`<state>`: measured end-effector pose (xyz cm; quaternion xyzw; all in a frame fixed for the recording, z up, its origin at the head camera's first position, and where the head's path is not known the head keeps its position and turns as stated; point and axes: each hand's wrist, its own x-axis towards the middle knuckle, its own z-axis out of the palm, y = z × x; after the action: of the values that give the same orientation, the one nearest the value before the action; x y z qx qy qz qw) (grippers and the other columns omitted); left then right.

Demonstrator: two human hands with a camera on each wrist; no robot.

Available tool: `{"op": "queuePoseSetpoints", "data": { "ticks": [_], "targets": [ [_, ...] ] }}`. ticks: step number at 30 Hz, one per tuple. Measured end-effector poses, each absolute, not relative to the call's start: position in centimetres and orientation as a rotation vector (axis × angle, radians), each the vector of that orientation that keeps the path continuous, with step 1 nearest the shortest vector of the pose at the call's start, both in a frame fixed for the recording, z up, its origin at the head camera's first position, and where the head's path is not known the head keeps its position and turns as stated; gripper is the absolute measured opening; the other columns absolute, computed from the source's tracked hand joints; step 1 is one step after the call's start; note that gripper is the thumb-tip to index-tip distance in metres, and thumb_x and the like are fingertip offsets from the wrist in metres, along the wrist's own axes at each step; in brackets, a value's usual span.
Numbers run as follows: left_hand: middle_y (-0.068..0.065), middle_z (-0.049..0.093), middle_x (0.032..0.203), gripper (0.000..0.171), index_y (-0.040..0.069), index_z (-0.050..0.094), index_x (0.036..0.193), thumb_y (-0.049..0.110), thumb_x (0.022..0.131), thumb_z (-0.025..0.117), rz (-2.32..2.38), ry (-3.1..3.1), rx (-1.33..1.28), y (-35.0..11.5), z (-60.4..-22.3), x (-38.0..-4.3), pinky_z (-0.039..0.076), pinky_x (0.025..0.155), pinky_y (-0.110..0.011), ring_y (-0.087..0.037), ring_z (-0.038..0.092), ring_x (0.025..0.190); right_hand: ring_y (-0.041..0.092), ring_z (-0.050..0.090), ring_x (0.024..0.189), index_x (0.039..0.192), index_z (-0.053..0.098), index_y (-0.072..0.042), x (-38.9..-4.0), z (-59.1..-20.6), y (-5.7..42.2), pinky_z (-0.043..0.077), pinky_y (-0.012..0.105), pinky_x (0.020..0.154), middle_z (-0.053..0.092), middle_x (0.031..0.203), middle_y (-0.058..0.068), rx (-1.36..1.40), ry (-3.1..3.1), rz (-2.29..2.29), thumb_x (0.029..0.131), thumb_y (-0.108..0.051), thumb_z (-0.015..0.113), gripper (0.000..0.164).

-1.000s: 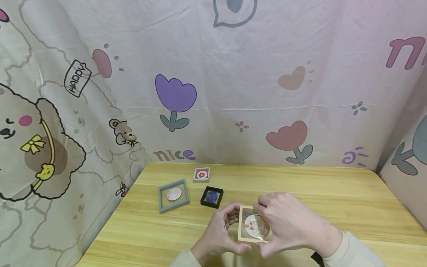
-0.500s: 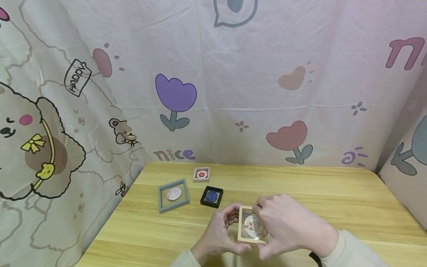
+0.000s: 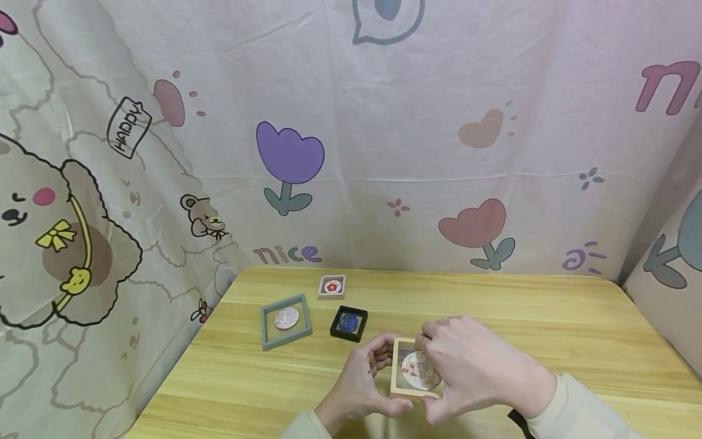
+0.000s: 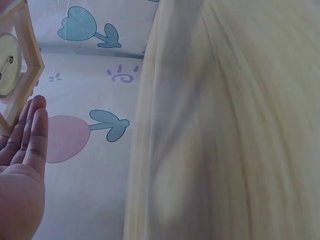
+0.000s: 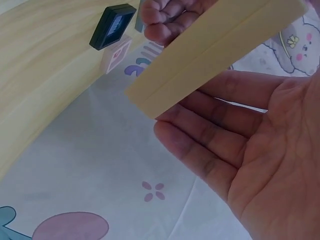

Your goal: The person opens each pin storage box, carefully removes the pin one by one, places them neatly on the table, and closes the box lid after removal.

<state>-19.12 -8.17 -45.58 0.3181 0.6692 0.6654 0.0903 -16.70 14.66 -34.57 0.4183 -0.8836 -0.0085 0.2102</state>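
Note:
Above the front of the table, both hands hold a square cream-coloured display frame (image 3: 394,372) with clear film across it. A round pin badge (image 3: 417,371) with a pinkish print sits in the film; its back with the metal pin shows in the left wrist view. My left hand (image 3: 362,381) grips the frame's left side, thumb at the near edge. My right hand (image 3: 477,369) holds the right side and covers that part. In the right wrist view the frame's side wall (image 5: 215,55) has a thin seam along it, with fingers on both sides.
Further back on the wooden table (image 3: 521,299) lie a grey-blue frame (image 3: 265,329) with a pale badge, a black frame (image 3: 347,336) with a blue badge, and a small pink frame (image 3: 331,297) with a flower badge. A printed cloth (image 3: 373,152) hangs behind.
Both hands keep their hold on the display frame and stay nearly in place. Reflections on the film have shifted slightly. The other frames have not moved.

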Motion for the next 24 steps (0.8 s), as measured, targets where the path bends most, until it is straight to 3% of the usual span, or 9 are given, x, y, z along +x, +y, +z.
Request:
{"op": "queuePoseSetpoints", "data": {
  "ticks": [8,24],
  "targets": [
    [-0.007,0.072,0.129,0.075,0.000,0.060,0.141,0.002,0.072,0.089,1.991,1.968,0.938,-8.24,-45.72,-19.22,0.058,0.111,-0.029,-0.012,0.070,0.117,-0.001,0.029,0.056,0.070,0.049,-0.028,-16.89,-34.63,14.58,0.025,0.016,0.047,0.036,0.068,-0.017,1.191,-2.411,-0.011,0.053,-0.060,0.080,0.047],
    [-0.002,0.073,0.126,0.076,0.004,0.062,0.140,0.005,0.069,0.091,1.956,2.019,0.940,-8.63,-44.88,-19.41,0.060,0.110,-0.032,-0.011,0.070,0.115,-0.002,0.032,0.059,0.078,0.056,-0.028,-16.79,-34.22,14.84,0.028,0.016,0.049,0.038,0.071,-0.019,1.166,-2.498,0.046,0.057,-0.059,0.084,0.047]
  ]
}}
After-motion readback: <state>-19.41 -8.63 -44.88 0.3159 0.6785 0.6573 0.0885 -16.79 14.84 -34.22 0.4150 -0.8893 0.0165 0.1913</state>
